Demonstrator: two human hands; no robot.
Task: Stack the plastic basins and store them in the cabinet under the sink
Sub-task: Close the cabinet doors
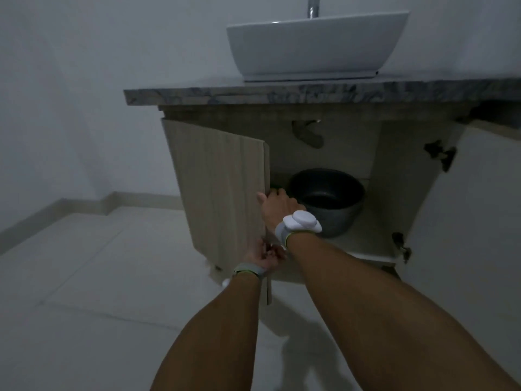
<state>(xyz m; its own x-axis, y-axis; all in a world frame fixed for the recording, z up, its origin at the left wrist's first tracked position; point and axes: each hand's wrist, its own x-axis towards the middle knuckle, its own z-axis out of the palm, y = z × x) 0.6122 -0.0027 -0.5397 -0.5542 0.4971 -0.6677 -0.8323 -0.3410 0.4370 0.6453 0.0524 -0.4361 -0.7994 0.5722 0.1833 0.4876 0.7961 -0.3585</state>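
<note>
A dark plastic basin (328,193) stands upright on the floor of the open cabinet (363,244) under the sink; whether it is a stack I cannot tell. The left cabinet door (222,193) is partly swung out. My right hand (277,206) grips that door's free edge about halfway up, just in front of the basin. My left hand (265,256) holds the same edge lower down, near the bottom corner. Both wrists wear bands.
A white vessel sink (315,46) with a faucet (313,5) sits on a grey marbled countertop (282,94). The right cabinet door (465,207) stands wide open, hinges showing. A drain pipe (308,134) hangs inside. Pale tiled floor (98,277) spreads to the left, bounded by white walls.
</note>
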